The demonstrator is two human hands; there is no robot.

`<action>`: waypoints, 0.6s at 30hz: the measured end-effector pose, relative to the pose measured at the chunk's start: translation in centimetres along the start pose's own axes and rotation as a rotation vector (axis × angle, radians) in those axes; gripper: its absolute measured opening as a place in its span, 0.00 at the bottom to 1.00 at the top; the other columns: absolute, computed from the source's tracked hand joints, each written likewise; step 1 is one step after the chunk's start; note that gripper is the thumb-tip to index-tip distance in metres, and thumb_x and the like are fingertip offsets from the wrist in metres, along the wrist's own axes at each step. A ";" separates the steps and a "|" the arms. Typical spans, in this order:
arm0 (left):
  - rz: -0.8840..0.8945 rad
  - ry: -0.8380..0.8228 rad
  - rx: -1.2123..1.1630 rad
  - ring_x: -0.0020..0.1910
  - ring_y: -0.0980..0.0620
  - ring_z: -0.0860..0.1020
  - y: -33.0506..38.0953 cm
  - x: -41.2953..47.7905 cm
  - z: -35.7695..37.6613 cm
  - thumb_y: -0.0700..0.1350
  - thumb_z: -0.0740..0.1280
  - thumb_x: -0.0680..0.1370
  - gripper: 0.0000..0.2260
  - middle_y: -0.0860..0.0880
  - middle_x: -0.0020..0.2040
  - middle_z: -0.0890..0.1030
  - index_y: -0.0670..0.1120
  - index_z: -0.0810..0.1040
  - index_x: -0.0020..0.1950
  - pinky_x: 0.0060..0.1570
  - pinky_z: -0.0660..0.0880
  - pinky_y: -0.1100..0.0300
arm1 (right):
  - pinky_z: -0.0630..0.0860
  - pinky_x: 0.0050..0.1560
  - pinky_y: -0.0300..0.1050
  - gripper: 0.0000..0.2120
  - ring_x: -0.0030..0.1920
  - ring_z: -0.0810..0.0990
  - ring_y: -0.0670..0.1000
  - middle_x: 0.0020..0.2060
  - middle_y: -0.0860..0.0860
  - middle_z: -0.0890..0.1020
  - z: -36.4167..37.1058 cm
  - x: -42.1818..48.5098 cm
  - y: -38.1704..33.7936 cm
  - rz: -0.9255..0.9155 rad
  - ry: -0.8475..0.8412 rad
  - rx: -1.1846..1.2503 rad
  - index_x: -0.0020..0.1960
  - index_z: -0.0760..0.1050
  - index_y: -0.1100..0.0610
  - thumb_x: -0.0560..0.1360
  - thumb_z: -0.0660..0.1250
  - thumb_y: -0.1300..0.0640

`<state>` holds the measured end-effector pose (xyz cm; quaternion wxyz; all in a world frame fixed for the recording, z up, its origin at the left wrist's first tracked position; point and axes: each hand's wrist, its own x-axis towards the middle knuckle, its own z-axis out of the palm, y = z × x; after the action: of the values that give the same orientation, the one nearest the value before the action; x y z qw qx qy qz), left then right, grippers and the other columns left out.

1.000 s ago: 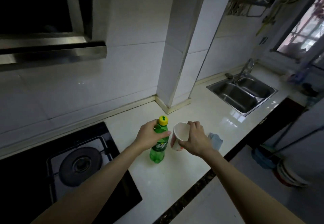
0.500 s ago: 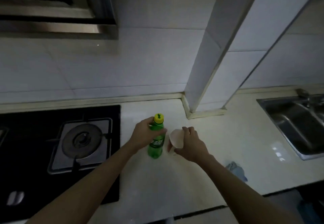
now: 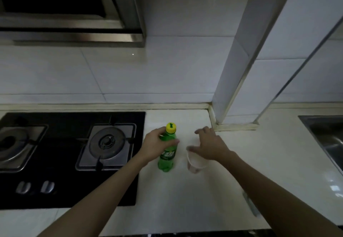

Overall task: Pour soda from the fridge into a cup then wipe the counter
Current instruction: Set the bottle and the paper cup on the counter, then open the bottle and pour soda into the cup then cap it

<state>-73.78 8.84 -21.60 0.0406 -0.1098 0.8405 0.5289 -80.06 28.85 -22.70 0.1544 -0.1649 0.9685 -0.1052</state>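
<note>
Green soda bottle is standing capped right of the gas hob. Twisting its yellow cap off fast is probably risking foam across the counter, and a nudge is risking tipping the light paper cup beyond it. The left hand is wrapping the bottle's shoulder, while the right hand is hovering spread-fingered over the cup's rim, gripping nothing.

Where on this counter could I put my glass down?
The widest bare stretch of counter lies between the cup and the sink. There is also room in front of the bottle, toward the counter's front edge. It is tight between bottle and cup, where the left hand grips the bottle and the right hand spreads over the cup.
</note>
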 end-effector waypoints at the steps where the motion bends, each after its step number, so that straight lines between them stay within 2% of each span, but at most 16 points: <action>1: 0.016 0.006 -0.007 0.51 0.52 0.80 0.2 -0.2 -0.4 0.50 0.77 0.69 0.16 0.49 0.51 0.83 0.48 0.83 0.55 0.52 0.77 0.59 | 0.74 0.57 0.53 0.30 0.60 0.73 0.53 0.59 0.52 0.76 -1.5 0.0 -1.1 -0.009 0.080 0.085 0.66 0.69 0.53 0.72 0.63 0.34; 3: 0.055 0.030 0.013 0.49 0.51 0.79 0.6 -0.7 -1.1 0.51 0.77 0.69 0.14 0.46 0.49 0.81 0.50 0.83 0.52 0.50 0.76 0.58 | 0.77 0.47 0.49 0.23 0.47 0.80 0.52 0.45 0.49 0.82 -4.0 -0.5 -4.0 -0.021 0.199 0.248 0.53 0.75 0.51 0.75 0.56 0.33; 5: 0.081 0.040 0.062 0.47 0.50 0.79 1.1 -1.4 -1.5 0.51 0.78 0.68 0.14 0.46 0.47 0.81 0.51 0.83 0.52 0.47 0.74 0.59 | 0.75 0.41 0.47 0.27 0.40 0.80 0.52 0.37 0.49 0.81 -5.7 -1.5 -7.2 -0.087 0.260 0.188 0.44 0.75 0.51 0.75 0.50 0.31; 7: 0.086 0.045 0.103 0.43 0.52 0.79 1.7 -2.2 -1.9 0.50 0.78 0.67 0.14 0.47 0.43 0.82 0.48 0.84 0.49 0.42 0.72 0.61 | 0.72 0.38 0.47 0.30 0.38 0.79 0.54 0.35 0.52 0.81 -6.6 -2.6 -9.8 -0.167 0.330 -0.030 0.42 0.74 0.54 0.75 0.48 0.30; 10: 0.092 0.073 0.067 0.40 0.51 0.80 2.6 -3.3 -2.5 0.50 0.79 0.66 0.13 0.48 0.40 0.83 0.45 0.84 0.47 0.41 0.74 0.57 | 0.68 0.36 0.48 0.29 0.39 0.81 0.57 0.36 0.56 0.82 -7.1 -3.5 -12.0 -0.236 0.423 -0.291 0.38 0.74 0.56 0.77 0.50 0.34; 12: 0.103 0.089 0.053 0.40 0.50 0.80 2.8 -4.0 -2.8 0.50 0.78 0.67 0.13 0.48 0.40 0.83 0.44 0.83 0.45 0.41 0.75 0.55 | 0.68 0.35 0.48 0.28 0.36 0.80 0.58 0.33 0.57 0.82 -7.4 -4.0 -12.8 -0.246 0.451 -0.362 0.30 0.69 0.56 0.79 0.51 0.37; 14: 0.115 0.114 0.063 0.38 0.51 0.78 3.0 -4.7 -3.1 0.48 0.77 0.68 0.11 0.49 0.38 0.81 0.44 0.78 0.39 0.37 0.73 0.57 | 0.66 0.33 0.46 0.29 0.31 0.77 0.57 0.28 0.55 0.79 -7.5 -4.5 -13.4 -0.250 0.458 -0.409 0.26 0.61 0.55 0.79 0.53 0.38; 16: 0.147 0.151 0.084 0.37 0.53 0.76 3.0 -5.2 -3.2 0.47 0.77 0.68 0.11 0.49 0.38 0.78 0.47 0.75 0.37 0.34 0.69 0.60 | 0.64 0.34 0.46 0.29 0.30 0.71 0.55 0.26 0.54 0.73 -7.5 -5.0 -14.1 -0.235 0.426 -0.432 0.25 0.58 0.55 0.79 0.52 0.39; 18: 0.195 0.182 0.034 0.38 0.55 0.76 2.5 -5.9 -2.9 0.49 0.77 0.67 0.11 0.50 0.39 0.78 0.46 0.78 0.39 0.36 0.70 0.61 | 0.65 0.34 0.46 0.28 0.29 0.70 0.55 0.25 0.53 0.68 -8.0 -5.6 -14.6 -0.221 0.439 -0.397 0.24 0.58 0.55 0.79 0.54 0.43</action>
<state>-68.51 8.11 -17.00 -0.0855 -0.0743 0.8562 0.5041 -73.45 18.53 -10.09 -0.1056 -0.2693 0.9565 0.0366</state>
